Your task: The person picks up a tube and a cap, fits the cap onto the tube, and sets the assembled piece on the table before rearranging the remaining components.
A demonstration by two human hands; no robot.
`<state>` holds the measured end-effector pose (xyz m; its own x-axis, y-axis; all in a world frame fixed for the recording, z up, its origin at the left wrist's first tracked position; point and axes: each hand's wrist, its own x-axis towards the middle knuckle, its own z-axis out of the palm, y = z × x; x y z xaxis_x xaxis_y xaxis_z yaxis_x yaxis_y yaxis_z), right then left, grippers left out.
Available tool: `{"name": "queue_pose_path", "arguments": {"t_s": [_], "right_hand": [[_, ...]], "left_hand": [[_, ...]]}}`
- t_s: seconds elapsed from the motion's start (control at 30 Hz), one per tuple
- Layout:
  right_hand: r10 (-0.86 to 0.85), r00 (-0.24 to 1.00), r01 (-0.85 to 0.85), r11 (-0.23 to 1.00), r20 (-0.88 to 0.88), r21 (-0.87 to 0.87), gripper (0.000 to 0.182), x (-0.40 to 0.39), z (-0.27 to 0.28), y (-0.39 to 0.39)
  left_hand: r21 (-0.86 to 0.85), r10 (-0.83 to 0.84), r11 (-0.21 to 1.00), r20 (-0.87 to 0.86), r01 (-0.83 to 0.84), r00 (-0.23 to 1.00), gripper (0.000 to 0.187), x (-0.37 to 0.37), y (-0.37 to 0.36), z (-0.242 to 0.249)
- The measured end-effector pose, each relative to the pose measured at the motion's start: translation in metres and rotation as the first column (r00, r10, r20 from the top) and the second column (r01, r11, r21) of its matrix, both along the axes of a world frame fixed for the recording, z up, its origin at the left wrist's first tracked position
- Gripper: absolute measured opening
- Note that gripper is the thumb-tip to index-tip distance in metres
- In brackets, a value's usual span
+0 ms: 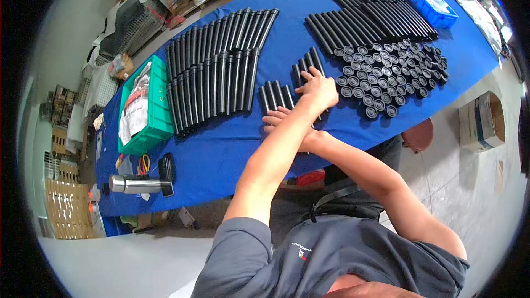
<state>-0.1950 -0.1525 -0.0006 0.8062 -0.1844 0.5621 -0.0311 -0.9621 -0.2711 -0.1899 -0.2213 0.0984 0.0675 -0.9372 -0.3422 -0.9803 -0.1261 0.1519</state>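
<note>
— Black tubes (276, 96) in a short row mid-table on the blue cloth (287, 33); stiff, smooth, likely light, best gripped mid-length.

— Left hand (319, 89) flat on them, fingers spread. Right hand (279, 120) beneath the crossed forearm, grip unclear. Caps (386, 72) nearby.

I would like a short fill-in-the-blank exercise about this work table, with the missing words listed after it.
1. The table is covered with a ____ cloth.
2. The left hand rests on short black ____.
3. The bin near the long tube rows is ____ in colour.
4. The arms are ____ over each other, the right hand underneath.

Missing words: blue; tubes; green; crossed
</note>
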Motion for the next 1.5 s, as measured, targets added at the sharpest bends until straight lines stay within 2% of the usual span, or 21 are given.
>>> {"name": "queue_pose_path", "arguments": {"t_s": [0.03,0.17,0.3,0.4,0.5,0.53,0.57,0.6,0.63,0.67,0.73,0.83,0.9,0.93,1.07,1.17,1.33,1.5], "right_hand": [[-0.03,0.994,0.031,0.999,-0.102,0.011,0.049,-0.006,0.013,0.006],[-0.094,0.994,0.09,0.994,-0.058,-0.07,0.054,-0.019,0.021,0.028],[-0.186,0.968,0.144,0.962,-0.168,-0.234,0.058,-0.025,0.032,0.036],[-0.163,0.941,0.103,0.973,-0.297,-0.208,0.058,-0.026,0.038,0.031],[-0.164,0.918,0.106,0.979,-0.36,-0.174,0.064,-0.029,0.04,0.033],[-0.153,0.954,0.104,0.975,-0.256,-0.196,0.063,-0.031,0.038,0.033],[-0.145,0.962,0.102,0.976,-0.233,-0.191,0.071,-0.035,0.044,0.039],[-0.086,0.954,0.083,0.996,-0.287,-0.022,0.074,-0.048,0.052,0.045],[-0.017,0.948,0.067,0.987,-0.316,0.147,0.077,-0.059,0.065,0.051],[-0.08,0.967,0.071,0.996,-0.241,-0.047,0.082,-0.078,0.084,0.054],[-0.225,0.954,0.233,0.972,-0.197,0.019,0.089,-0.117,0.084,0.059],[-0.364,0.899,0.39,0.918,-0.244,0.068,0.099,-0.158,0.074,0.056],[-0.382,0.86,0.436,0.894,-0.337,0.1,0.103,-0.161,0.064,0.05],[-0.392,0.849,0.444,0.892,-0.355,0.078,0.102,-0.159,0.062,0.046],[-0.405,0.831,0.45,0.892,-0.38,0.034,0.096,-0.14,0.058,0.033],[-0.346,0.876,0.38,0.924,-0.337,0.039,0.09,-0.134,0.045,0.022],[-0.337,0.887,0.349,0.937,-0.314,-0.02,0.08,-0.126,0.042,0.004],[-0.348,0.899,0.35,0.936,-0.265,-0.043,0.078,-0.116,0.035,-0.013]], "left_hand": [[0.011,-0.016,1.0,0.009,0.016,1.0,0.061,-0.002,0.007,0.0],[0.019,-0.04,0.999,-0.043,0.041,0.998,0.065,-0.009,0.04,0.01],[-0.015,-0.05,0.999,-0.103,0.048,0.993,0.07,-0.014,0.062,0.009],[-0.051,-0.101,0.994,-0.031,0.1,0.994,0.066,-0.014,0.072,0.008],[-0.221,-0.154,0.965,-0.059,0.138,0.986,0.058,0.0,0.073,-0.009],[-0.35,-0.146,0.933,-0.165,0.081,0.975,0.05,0.006,0.081,-0.008],[-0.487,-0.182,0.87,-0.178,0.074,0.967,0.046,0.016,0.088,0.003],[-0.611,-0.212,0.791,-0.288,-0.009,0.934,0.044,0.033,0.101,0.016],[-0.759,-0.204,0.645,-0.281,-0.088,0.938,0.044,0.053,0.111,0.008],[-0.783,-0.235,0.6,-0.367,-0.163,0.9,0.047,0.078,0.122,0.006],[-0.793,-0.179,0.584,-0.335,-0.175,0.925,0.056,0.114,0.161,-0.001],[-0.657,-0.151,0.744,-0.343,-0.122,0.927,0.101,0.137,0.209,-0.033],[-0.53,-0.113,0.846,-0.273,-0.052,0.955,0.123,0.129,0.219,-0.049],[-0.493,-0.105,0.87,-0.213,-0.014,0.971,0.127,0.124,0.218,-0.054],[-0.496,-0.155,0.867,-0.194,0.039,0.969,0.129,0.105,0.201,-0.059],[-0.535,-0.197,0.842,-0.192,0.066,0.961,0.127,0.106,0.182,-0.061],[-0.627,-0.236,0.776,-0.188,0.068,0.953,0.102,0.111,0.162,-0.07],[-0.647,-0.197,0.762,-0.22,0.007,0.955,0.096,0.114,0.146,-0.075]]}}
